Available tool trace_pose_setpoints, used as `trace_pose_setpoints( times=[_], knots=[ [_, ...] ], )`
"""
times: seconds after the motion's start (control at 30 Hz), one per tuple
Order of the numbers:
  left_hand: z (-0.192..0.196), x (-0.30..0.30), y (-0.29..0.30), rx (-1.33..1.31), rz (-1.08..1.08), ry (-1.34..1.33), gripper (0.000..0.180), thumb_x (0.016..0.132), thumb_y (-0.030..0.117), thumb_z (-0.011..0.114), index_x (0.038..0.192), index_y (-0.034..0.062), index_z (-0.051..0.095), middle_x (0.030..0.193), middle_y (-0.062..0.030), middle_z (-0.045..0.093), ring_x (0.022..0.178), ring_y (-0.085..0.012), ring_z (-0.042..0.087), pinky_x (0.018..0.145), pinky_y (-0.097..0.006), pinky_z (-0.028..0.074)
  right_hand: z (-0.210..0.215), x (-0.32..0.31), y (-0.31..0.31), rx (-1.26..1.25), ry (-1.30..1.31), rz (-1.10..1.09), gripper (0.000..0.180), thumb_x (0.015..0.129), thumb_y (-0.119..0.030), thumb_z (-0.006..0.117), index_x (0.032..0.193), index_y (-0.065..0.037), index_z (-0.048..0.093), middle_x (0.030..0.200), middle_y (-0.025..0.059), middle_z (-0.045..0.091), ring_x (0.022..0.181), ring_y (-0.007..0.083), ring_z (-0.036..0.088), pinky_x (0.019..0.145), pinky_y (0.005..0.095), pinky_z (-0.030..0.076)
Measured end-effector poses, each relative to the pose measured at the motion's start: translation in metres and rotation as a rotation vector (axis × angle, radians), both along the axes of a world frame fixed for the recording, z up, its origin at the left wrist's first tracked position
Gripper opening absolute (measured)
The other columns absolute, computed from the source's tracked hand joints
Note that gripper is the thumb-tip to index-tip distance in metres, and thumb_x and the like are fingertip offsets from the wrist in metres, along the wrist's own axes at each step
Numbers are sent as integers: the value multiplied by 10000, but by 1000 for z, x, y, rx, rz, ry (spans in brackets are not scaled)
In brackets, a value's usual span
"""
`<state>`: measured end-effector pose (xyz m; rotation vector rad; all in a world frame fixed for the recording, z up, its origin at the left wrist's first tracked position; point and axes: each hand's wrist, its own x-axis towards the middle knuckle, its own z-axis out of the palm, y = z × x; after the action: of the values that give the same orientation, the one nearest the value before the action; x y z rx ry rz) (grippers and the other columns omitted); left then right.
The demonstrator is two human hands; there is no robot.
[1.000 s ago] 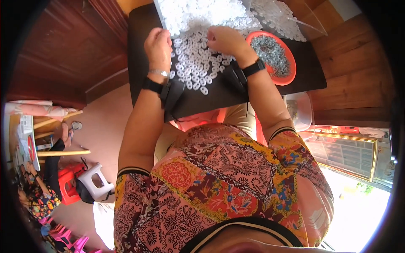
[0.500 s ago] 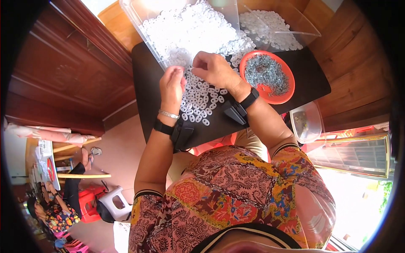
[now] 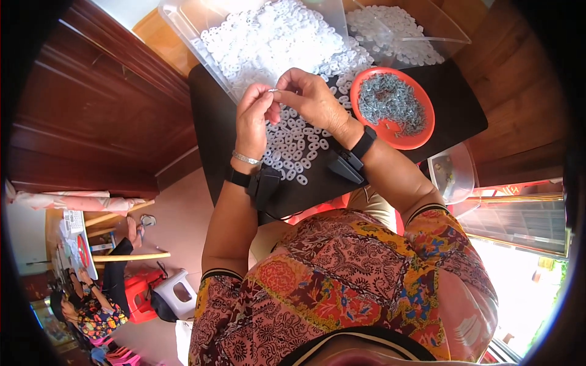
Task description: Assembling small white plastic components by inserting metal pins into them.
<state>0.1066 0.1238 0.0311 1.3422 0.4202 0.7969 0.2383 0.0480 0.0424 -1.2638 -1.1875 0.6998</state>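
Observation:
Both of my hands meet fingertip to fingertip above the near side of the white pile. My left hand [image 3: 252, 125] pinches a small whitish piece [image 3: 273, 91] between thumb and finger; its exact kind is too small to tell. Against it come the curled, pinched fingers of my right hand [image 3: 314, 100], and what they hold is hidden. Under and beside the hands lie several loose white oval plastic pieces with two holes [image 3: 296, 143], spread over a black tabletop [image 3: 226, 177]. To the right, an orange-red bowl [image 3: 421, 137] holds a heap of small silvery metal screws [image 3: 390, 100].
A clear plastic bin [image 3: 189, 46] full of white pieces stands tilted at the far side, with a second clear container [image 3: 439, 43] to its right. A translucent tub [image 3: 452, 177] sits below the table's right edge. Another person [image 3: 101, 311] sits at the far left near stools [image 3: 174, 296].
My hands, apart half a second ago, have come together so that their fingertips meet at the small whitish piece. The view has shifted slightly.

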Motion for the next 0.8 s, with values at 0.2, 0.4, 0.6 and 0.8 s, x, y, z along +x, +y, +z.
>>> trace_pose_setpoints(
  times=[0.2,0.4,0.6,0.8],
  knots=[
    [-5,-3,5,37,60,2,167,908,179,464,860,36,535,630,-5,502,539,-78,454,495,-206,362,-7,-1,4,52,-137,-7,151,843,-151,639,924,-29,600,717,-30,560,611,38,445,543,212,400],
    [-1,-4,4,112,90,29,145,907,150,487,828,34,527,626,18,478,523,-40,406,477,-176,347,-6,-3,4,129,-192,-2,202,814,-121,674,999,-59,622,742,-24,601,650,36,530,580,205,449],
    [-6,-5,6,50,61,59,131,888,148,517,821,38,542,642,1,514,521,-46,437,471,-182,351,-7,-4,3,113,-299,-97,157,813,-126,679,946,-53,640,712,0,620,635,51,553,585,214,467],
    [-5,-1,5,-33,-34,-13,122,857,155,549,844,34,533,661,-26,547,531,-75,478,486,-200,375,-16,-1,9,165,-325,-167,117,837,-115,648,917,-29,645,716,17,640,657,49,570,606,215,480]
  ],
)
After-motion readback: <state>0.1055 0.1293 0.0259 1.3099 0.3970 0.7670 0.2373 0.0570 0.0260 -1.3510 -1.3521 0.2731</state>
